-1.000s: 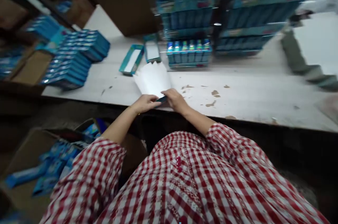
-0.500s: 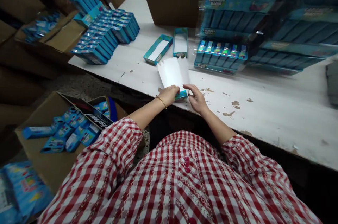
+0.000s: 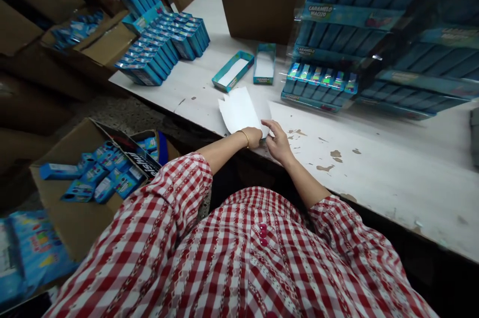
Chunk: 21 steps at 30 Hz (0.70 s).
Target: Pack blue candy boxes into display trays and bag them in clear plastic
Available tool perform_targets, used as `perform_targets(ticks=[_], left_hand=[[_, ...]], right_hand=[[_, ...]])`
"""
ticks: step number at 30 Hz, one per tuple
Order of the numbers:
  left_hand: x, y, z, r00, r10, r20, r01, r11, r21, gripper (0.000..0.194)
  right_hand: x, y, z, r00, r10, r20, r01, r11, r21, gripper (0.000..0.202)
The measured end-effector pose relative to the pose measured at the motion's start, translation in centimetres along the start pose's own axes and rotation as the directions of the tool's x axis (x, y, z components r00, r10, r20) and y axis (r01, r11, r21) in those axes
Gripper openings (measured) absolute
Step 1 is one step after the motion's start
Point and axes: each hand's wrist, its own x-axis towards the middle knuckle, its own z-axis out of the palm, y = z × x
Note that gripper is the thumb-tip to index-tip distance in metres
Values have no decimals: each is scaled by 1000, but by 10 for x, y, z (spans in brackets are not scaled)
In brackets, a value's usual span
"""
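Note:
A partly folded cardboard tray (image 3: 241,108), white on its inner side, lies at the front edge of the white table. My left hand (image 3: 252,137) closes on the tray's near end, its fingers curled and partly hidden. Against the near right corner, my right hand (image 3: 277,141) pinches the card between thumb and fingers. Just beyond stand two finished trays, blue-green outside and white within: one tray (image 3: 232,72) slants to the left and another tray (image 3: 264,64) sits upright beside it.
Filled display trays (image 3: 320,86) in clear wrap are stacked at the right. Rows of small blue boxes (image 3: 160,46) stand at the table's left end. A carton (image 3: 56,213) of loose blue packets is below left. A large brown box (image 3: 258,3) rises behind the trays.
The tray's near end has turned; its blue-green flap no longer shows. My left hand has shifted right, nearer to my right hand. The camera view has moved slightly.

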Motion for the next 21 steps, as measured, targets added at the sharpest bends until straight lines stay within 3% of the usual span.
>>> perform_targets(ticks=[4,7,9,11,13,15,16,18,19,21], left_hand=[[-2,0,1,995,4,101,-9,999,53,18],[-12,2,3,993,24,112,-29,999,39,21],[-21,-2,-1,998,26,65,-27,1000,13,28],[-29,-17,-9,997,23,-69,-25,999,-29,33],[-32,-41,-20,944,-16,-331,-13,996,-84,35],[-27,-70,-31,805,-136,-578,53,986,-159,35],[-22,-85,-35,732,-229,-641,115,970,-215,37],[-8,-111,-38,658,-443,-610,261,893,-367,45],[0,-122,-37,653,-535,-536,320,836,-445,48],[15,-136,-30,687,-621,-377,343,734,-586,47]], right_hand=[[-3,-1,-17,999,20,41,-18,999,-42,49],[6,-11,-38,998,-47,39,52,987,-154,41],[22,-19,-49,993,-99,64,111,969,-223,39],[44,-25,-51,982,-123,144,160,945,-286,40],[70,-28,-41,955,-104,278,205,908,-365,40],[93,-28,-21,896,-32,443,256,853,-455,39],[102,-28,-8,852,25,523,282,820,-499,39],[110,-27,17,751,170,638,328,742,-584,41],[108,-28,27,707,240,665,345,704,-621,40],[93,-29,41,655,335,678,366,644,-672,40]])
